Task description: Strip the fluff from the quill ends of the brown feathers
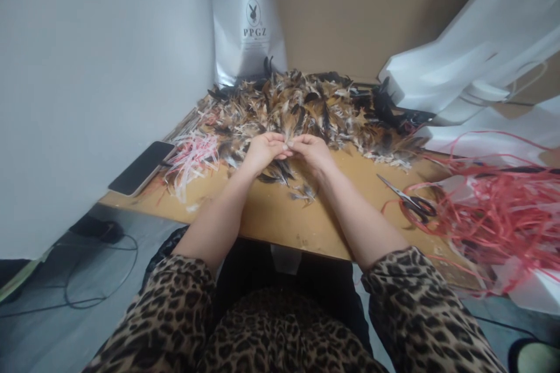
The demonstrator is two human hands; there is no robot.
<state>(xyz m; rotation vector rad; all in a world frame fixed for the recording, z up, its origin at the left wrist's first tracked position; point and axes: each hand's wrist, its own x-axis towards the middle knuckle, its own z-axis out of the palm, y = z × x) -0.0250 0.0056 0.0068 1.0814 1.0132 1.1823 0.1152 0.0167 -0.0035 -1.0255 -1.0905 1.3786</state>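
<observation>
Fingertips almost meeting, my left hand (pixel 268 150) and my right hand (pixel 310 151) pinch a small brown and white feather bunch (pixel 289 126) by its lower end. Its tips point away from me, toward a wide heap of brown, black and white feathers (pixel 258 102) that covers the back of the table. Both hands hover at the near edge of this heap. Below them lie a few dark feathers (pixel 280 171) and some small grey feathers (pixel 304 193) on the wood. How each finger grips the quills is too small to make out.
Scissors (pixel 409 198) and a tangle of red plastic strips (pixel 507 215) lie right. Pink and white strips (pixel 195 157) and a phone (pixel 142 168) are left on the wooden table (pixel 297 227). A printed white bag (pixel 249 23) stands behind. A white wall (pixel 100 70) borders the left.
</observation>
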